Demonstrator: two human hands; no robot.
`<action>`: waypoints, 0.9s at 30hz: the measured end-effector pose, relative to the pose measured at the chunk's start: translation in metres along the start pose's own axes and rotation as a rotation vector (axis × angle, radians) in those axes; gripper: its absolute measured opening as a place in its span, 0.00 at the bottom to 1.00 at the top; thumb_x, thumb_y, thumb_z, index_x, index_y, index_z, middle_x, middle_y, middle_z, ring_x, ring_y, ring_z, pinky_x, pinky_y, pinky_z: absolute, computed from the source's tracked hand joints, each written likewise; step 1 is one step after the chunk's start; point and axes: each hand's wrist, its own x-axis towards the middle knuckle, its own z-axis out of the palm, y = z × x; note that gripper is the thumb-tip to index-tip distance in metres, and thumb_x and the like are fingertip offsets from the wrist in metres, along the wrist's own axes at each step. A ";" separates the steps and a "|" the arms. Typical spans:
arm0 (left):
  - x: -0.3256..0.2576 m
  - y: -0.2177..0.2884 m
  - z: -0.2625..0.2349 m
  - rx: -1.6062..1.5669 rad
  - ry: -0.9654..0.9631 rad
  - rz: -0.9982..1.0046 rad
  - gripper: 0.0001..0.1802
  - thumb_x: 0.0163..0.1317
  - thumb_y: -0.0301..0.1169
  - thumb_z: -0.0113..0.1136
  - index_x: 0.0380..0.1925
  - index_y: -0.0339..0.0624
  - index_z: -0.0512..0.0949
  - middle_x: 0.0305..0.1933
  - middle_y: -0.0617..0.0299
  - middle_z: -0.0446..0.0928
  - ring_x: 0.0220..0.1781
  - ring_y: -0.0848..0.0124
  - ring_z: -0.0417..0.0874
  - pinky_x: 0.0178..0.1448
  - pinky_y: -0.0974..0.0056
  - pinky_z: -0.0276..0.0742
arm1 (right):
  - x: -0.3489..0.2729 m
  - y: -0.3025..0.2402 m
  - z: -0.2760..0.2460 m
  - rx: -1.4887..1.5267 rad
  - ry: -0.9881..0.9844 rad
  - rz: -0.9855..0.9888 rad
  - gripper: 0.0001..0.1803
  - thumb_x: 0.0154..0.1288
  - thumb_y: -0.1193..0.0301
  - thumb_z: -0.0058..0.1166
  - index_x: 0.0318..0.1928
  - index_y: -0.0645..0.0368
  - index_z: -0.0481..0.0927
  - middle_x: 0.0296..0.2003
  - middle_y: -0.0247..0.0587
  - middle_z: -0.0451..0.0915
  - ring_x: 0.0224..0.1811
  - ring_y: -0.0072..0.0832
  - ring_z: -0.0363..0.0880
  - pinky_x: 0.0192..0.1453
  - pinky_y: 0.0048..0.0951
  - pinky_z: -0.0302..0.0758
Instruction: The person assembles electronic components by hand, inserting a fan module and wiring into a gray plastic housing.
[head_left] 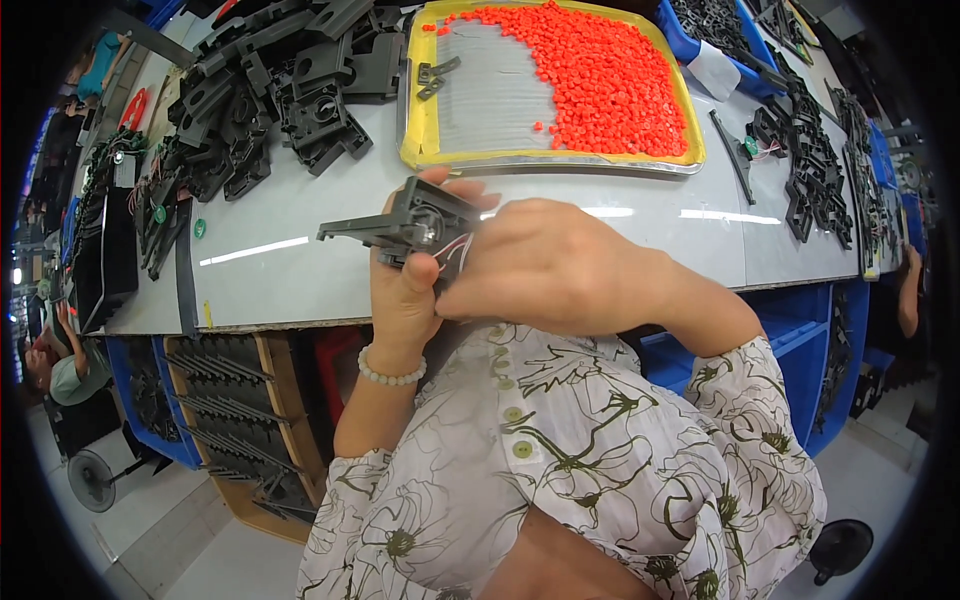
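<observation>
Red pieces (620,95) lie heaped beyond the assembly (408,224).

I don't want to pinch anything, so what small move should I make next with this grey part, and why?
Perhaps ease the thin red and white wires clear of your right hand: they curve out of the dark grey plastic housing close beside it, their far ends hidden, and your left hand already grips the housing.
</observation>
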 end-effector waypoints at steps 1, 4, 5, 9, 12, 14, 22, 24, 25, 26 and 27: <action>-0.001 0.000 0.000 0.013 -0.030 -0.026 0.52 0.39 0.57 0.68 0.58 0.35 0.60 0.52 0.51 0.71 0.54 0.63 0.74 0.56 0.63 0.73 | 0.001 0.004 0.001 0.085 0.051 0.083 0.13 0.46 0.74 0.59 0.36 0.54 0.76 0.29 0.30 0.76 0.34 0.31 0.75 0.44 0.31 0.72; -0.005 0.006 0.005 -0.004 -0.002 -0.110 0.59 0.32 0.65 0.65 0.58 0.33 0.58 0.52 0.51 0.71 0.52 0.64 0.75 0.55 0.61 0.74 | 0.006 0.017 -0.004 0.237 0.090 0.226 0.14 0.46 0.76 0.63 0.37 0.57 0.78 0.29 0.35 0.77 0.33 0.32 0.76 0.42 0.33 0.73; -0.005 0.006 0.005 -0.034 -0.027 -0.131 0.60 0.32 0.66 0.63 0.58 0.33 0.58 0.52 0.51 0.70 0.52 0.64 0.75 0.54 0.60 0.75 | 0.008 0.019 -0.003 0.345 0.105 0.346 0.14 0.46 0.77 0.64 0.36 0.60 0.79 0.29 0.37 0.78 0.31 0.32 0.76 0.41 0.35 0.74; -0.009 -0.004 -0.008 -0.079 -0.040 -0.153 0.60 0.34 0.69 0.58 0.58 0.31 0.56 0.52 0.50 0.70 0.52 0.60 0.77 0.53 0.59 0.76 | 0.009 0.025 0.004 0.207 0.141 0.266 0.15 0.45 0.76 0.65 0.38 0.58 0.81 0.32 0.38 0.76 0.36 0.31 0.74 0.40 0.31 0.73; -0.010 -0.006 -0.008 -0.106 -0.019 -0.150 0.59 0.36 0.69 0.57 0.57 0.30 0.56 0.50 0.51 0.71 0.49 0.61 0.78 0.52 0.60 0.77 | 0.008 0.023 0.007 0.148 0.167 0.277 0.15 0.45 0.75 0.65 0.38 0.56 0.82 0.33 0.37 0.74 0.37 0.31 0.73 0.39 0.29 0.72; -0.010 0.001 -0.001 -0.102 -0.025 -0.194 0.59 0.36 0.68 0.58 0.57 0.30 0.56 0.48 0.52 0.72 0.47 0.62 0.78 0.51 0.61 0.78 | 0.006 0.027 0.009 0.091 0.172 0.223 0.15 0.45 0.74 0.65 0.38 0.56 0.82 0.32 0.37 0.73 0.36 0.32 0.72 0.38 0.28 0.71; -0.006 -0.003 -0.008 -0.057 -0.081 -0.178 0.40 0.54 0.52 0.61 0.53 0.29 0.61 0.44 0.49 0.74 0.41 0.64 0.81 0.44 0.62 0.80 | 0.009 0.025 0.005 -0.090 0.088 0.220 0.18 0.46 0.72 0.65 0.42 0.55 0.80 0.30 0.37 0.72 0.34 0.32 0.72 0.39 0.29 0.70; -0.004 0.006 0.000 -0.038 0.051 -0.290 0.26 0.61 0.37 0.53 0.53 0.28 0.63 0.42 0.49 0.75 0.39 0.64 0.81 0.43 0.62 0.80 | 0.010 0.028 0.003 0.085 0.076 0.418 0.21 0.47 0.71 0.65 0.46 0.55 0.78 0.31 0.35 0.73 0.35 0.30 0.73 0.40 0.29 0.70; -0.004 0.005 0.001 -0.039 0.048 -0.293 0.26 0.61 0.37 0.53 0.53 0.28 0.63 0.42 0.49 0.75 0.39 0.64 0.81 0.43 0.62 0.80 | 0.008 0.031 0.002 0.083 0.077 0.422 0.21 0.47 0.71 0.65 0.46 0.55 0.78 0.31 0.35 0.73 0.35 0.30 0.73 0.40 0.29 0.70; -0.005 0.004 0.001 -0.064 0.054 -0.259 0.24 0.61 0.34 0.50 0.53 0.28 0.63 0.42 0.49 0.75 0.39 0.64 0.81 0.43 0.62 0.80 | 0.005 0.035 0.001 0.160 0.092 0.437 0.22 0.47 0.71 0.65 0.46 0.56 0.77 0.32 0.34 0.74 0.36 0.28 0.73 0.39 0.28 0.70; -0.005 0.003 -0.001 -0.089 0.063 -0.221 0.23 0.61 0.31 0.48 0.53 0.28 0.63 0.42 0.48 0.75 0.38 0.64 0.81 0.43 0.62 0.80 | 0.003 0.038 -0.001 0.238 0.104 0.450 0.22 0.47 0.70 0.65 0.46 0.56 0.77 0.32 0.33 0.75 0.37 0.26 0.74 0.39 0.27 0.70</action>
